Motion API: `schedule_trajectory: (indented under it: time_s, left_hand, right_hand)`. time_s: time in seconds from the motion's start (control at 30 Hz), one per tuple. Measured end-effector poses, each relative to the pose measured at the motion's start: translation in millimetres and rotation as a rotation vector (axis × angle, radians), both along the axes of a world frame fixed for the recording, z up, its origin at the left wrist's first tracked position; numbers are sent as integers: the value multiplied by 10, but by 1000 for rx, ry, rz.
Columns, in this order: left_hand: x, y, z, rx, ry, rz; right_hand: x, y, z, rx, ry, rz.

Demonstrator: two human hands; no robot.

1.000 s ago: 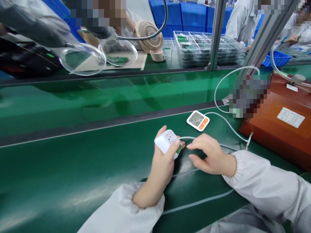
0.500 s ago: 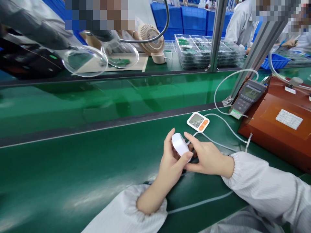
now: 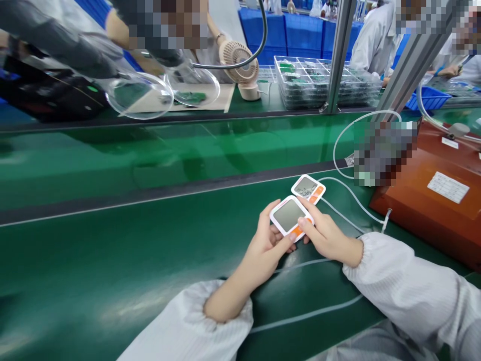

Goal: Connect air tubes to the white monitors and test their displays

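Between my two hands is a white blood pressure monitor (image 3: pixel 288 214) with a grey screen and orange buttons, its face turned up. The screen shows no digits. My left hand (image 3: pixel 268 245) grips its left and lower edge, thumb near the orange buttons. My right hand (image 3: pixel 325 233) holds the right side, with its thumb on the button area. Just behind lies a second monitor (image 3: pixel 306 186) of the same kind, partly covered by the held one, with digits on its screen. A pale tube (image 3: pixel 349 188) runs right from it.
To the right stands a reddish-brown box (image 3: pixel 424 195) with tubing, a blurred-out device leaning near it. Beyond the dark rail (image 3: pixel 150 193), clear compartment trays (image 3: pixel 300 82), a beige fan (image 3: pixel 240 62) and round clear lenses (image 3: pixel 141 95) line the far side. Other people sit there.
The held monitor has turned from its plain white side to its screen side. My right hand has closed in on its right edge, the thumb now over the buttons.
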State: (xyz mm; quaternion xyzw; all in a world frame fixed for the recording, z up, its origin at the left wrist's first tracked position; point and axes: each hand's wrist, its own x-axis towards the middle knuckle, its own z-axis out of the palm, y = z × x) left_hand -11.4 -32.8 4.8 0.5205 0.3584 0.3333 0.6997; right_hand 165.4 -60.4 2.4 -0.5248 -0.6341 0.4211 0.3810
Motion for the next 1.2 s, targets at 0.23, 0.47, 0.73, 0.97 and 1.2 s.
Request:
schedule_trajectory:
  time_s: [0.23, 0.47, 0.73, 0.97, 1.2]
  left_hand:
    - [2, 6, -17, 16, -17, 21]
    - [-2, 4, -45, 39, 16, 17]
    - [-12, 0, -41, 68, 24, 7]
    - [-3, 10, -23, 63, 26, -4]
    - [-9, 11, -14, 64, 52, -10]
  right_hand:
    - [-7, -8, 21, -12, -5, -13]
    - [-9, -9, 3, -7, -18, -14]
    - [-10, -11, 31, -5, -5, 10]
    - [-13, -13, 31, -19, -2, 6]
    - [-12, -14, 53, -41, -24, 2]
